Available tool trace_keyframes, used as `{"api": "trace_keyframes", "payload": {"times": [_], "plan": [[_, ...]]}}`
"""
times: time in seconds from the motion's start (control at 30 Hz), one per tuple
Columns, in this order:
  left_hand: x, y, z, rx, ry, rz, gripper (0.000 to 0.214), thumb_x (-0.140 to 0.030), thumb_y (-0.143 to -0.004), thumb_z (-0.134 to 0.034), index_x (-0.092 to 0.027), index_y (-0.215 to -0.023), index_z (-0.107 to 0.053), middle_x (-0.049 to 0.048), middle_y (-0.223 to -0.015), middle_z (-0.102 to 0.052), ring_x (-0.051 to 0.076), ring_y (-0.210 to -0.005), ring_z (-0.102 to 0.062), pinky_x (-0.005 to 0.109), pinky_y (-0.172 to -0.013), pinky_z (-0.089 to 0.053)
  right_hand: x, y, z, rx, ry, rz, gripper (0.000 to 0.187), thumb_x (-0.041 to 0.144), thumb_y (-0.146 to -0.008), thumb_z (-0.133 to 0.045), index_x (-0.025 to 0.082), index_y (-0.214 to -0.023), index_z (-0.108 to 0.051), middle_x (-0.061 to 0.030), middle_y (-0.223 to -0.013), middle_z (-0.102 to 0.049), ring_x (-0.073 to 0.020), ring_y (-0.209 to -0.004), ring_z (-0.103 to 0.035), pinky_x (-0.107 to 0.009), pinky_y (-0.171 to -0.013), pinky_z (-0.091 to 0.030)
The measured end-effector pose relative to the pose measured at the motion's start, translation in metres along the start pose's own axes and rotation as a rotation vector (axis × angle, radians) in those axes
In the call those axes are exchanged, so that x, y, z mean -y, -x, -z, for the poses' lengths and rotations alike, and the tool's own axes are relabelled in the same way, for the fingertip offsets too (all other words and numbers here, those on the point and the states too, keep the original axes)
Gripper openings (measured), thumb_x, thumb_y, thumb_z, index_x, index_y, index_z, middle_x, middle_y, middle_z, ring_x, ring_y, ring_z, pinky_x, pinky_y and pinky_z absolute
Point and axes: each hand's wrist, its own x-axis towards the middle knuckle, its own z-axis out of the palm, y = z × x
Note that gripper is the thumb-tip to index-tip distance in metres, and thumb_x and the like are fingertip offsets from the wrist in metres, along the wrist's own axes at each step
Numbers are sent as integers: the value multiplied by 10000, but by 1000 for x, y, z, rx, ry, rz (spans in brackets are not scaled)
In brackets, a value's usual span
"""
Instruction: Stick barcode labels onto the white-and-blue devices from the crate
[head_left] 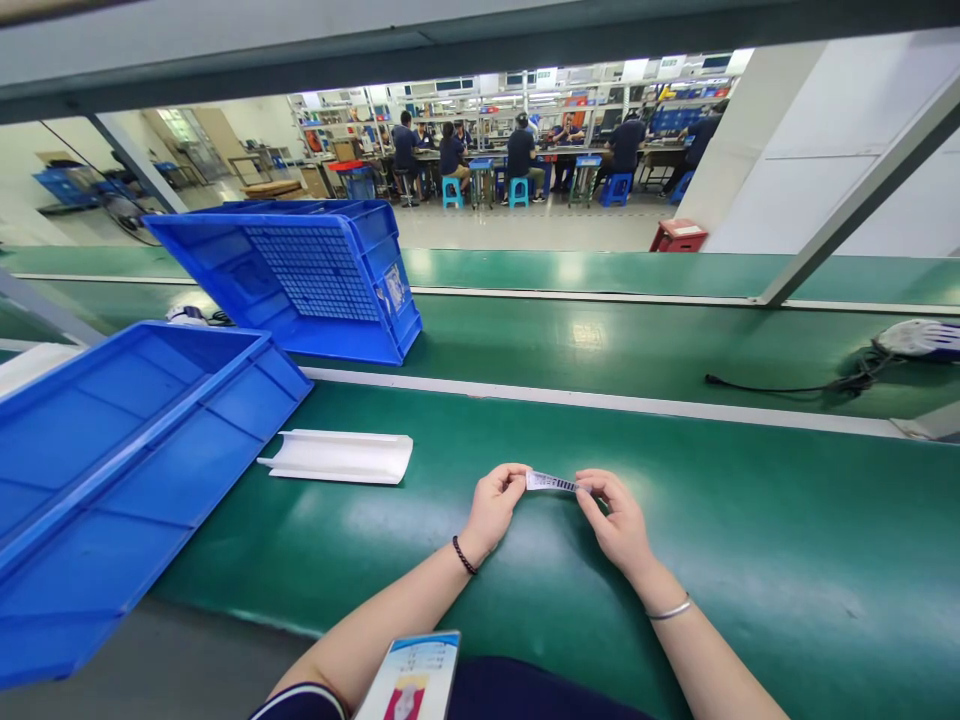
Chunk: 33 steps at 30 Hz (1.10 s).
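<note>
A small white label strip (551, 482) with dark printing is stretched between my two hands, above the green work surface (675, 590). My left hand (496, 505) pinches its left end between thumb and fingers. The right end is held the same way by my right hand (616, 515), whose fingertips cover that edge. What the print says is too small to read. To the left of my hands lies a white curved plastic cover (341, 457), apart from both of them.
A blue bin (225, 440) stands tilted at the left edge. Behind it a blue crate (382, 290) rests on its side. Far right, a white device (919, 340) trails a black cable. A metal frame post (862, 170) slants at right. Several people sit at benches beyond.
</note>
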Motion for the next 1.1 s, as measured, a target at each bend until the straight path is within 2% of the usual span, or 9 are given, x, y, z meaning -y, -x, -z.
{"api": "trace_keyframes", "payload": {"times": [0.2,0.37,0.57,0.63,0.77,0.97,1.1], "plan": [[1,1,0,-4,20,8,410,-440,-707,-635,-115,-951,-690,84,-899,-676,163,-808,-586,284,-790,-454,1,0,0,5,-14,-29,106,232,-920,-560,166,-890,-638,-93,-927,-659,-159,-849,-643,-265,-707,-548],[2,0,-1,-7,11,1,402,-441,-694,-652,-110,-920,-687,53,-766,-627,140,-715,-546,262,-702,-442,1,-1,0,2,-19,-45,123,257,-918,-564,165,-887,-639,-97,-918,-662,-167,-828,-643,-276,-686,-550],[3,-1,0,-27,-53,-12,472,-492,-707,-652,-101,-970,-686,30,-707,-582,130,-667,-517,255,-668,-436,-1,-1,-1,-5,-37,-49,122,257,-912,-573,165,-880,-645,-99,-924,-661,-167,-836,-641,-272,-689,-548],[1,-2,1,-41,-90,-27,463,-523,-718,-649,-108,-918,-694,36,-702,-590,137,-662,-521,256,-656,-432,0,-2,-2,-11,-46,-47,114,247,-912,-573,168,-864,-641,-91,-913,-657,-162,-830,-636,-273,-700,-541],[-1,-1,4,-59,-145,-90,437,-564,-759,-618,-129,-770,-661,58,-731,-623,157,-686,-548,261,-657,-427,4,-3,-5,-7,-88,-26,112,212,-920,-554,169,-853,-631,-81,-899,-650,-151,-842,-631,-270,-724,-531],[6,-2,12,-162,-329,-330,426,-578,-843,-558,-170,-828,-677,52,-808,-665,188,-768,-606,278,-729,-470,11,-5,-6,-58,-43,31,111,199,-917,-544,171,-836,-615,-78,-887,-651,-152,-865,-637,-280,-765,-544],[10,-3,15,-209,-327,-353,465,-621,-847,-539,-173,-853,-664,44,-749,-654,187,-717,-612,275,-676,-484,15,-5,-5,-60,-48,42,100,185,-911,-547,179,-842,-620,-71,-887,-649,-151,-863,-638,-280,-770,-545]]}}
